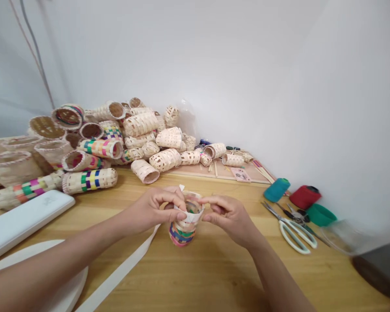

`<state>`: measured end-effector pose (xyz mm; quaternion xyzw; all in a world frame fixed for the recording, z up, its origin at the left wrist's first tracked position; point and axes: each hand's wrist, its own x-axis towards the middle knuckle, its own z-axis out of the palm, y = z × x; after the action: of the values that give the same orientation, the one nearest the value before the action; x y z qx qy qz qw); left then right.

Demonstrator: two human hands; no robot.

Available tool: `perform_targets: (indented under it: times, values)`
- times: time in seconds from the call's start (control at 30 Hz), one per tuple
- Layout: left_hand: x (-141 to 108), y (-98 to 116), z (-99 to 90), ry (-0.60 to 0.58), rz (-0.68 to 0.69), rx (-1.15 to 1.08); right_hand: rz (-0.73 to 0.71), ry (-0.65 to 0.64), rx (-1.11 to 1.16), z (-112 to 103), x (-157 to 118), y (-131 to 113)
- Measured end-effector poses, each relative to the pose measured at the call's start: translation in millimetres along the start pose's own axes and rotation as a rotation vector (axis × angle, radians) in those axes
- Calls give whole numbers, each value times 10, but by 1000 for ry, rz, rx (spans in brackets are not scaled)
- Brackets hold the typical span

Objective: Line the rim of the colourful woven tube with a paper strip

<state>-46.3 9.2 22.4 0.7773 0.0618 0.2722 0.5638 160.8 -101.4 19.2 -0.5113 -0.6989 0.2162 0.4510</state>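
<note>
A small woven basket (182,234) with blue, green, orange and pink bands stands on the wooden table between my hands. A white strip (125,268) lies around its rim, and its long tail trails down to the bottom left. My left hand (160,207) pinches the strip against the left side of the rim, thumb in front and fingers over the opening. At the right side of the rim, my right hand (229,216) has its index finger on the edge, with the thumb apart below it and the other fingers curled.
Many woven baskets (141,123) are heaped at the back left. A white box (29,221) and a round white board (74,281) lie at left. At right are scissors (295,232), blue thread (277,190), red thread (304,197) and a green bowl (321,215).
</note>
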Motion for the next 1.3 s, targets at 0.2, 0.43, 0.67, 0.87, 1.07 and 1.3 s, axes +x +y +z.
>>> perform_targets:
  times: [0.2, 0.43, 0.67, 0.87, 1.07, 1.3]
  values:
    - [-22, 40, 7, -92, 13, 7, -54, -9, 217, 61, 20, -28]
    - [-20, 30, -21, -82, 6, -42, 158, 302, 132, -186, 23, 140]
    - [-14, -4, -23, -45, 5, -60, 246, 307, 134, -280, 18, 220]
    - [-5, 31, -51, 17, 43, 7, 129, 405, 188, -212, 15, 154]
    - [-4, 15, -93, 56, 56, 49, -102, 188, -166, -258, -56, 15]
    - [2, 21, -78, 23, 48, 53, -254, -50, -407, -134, -16, -32]
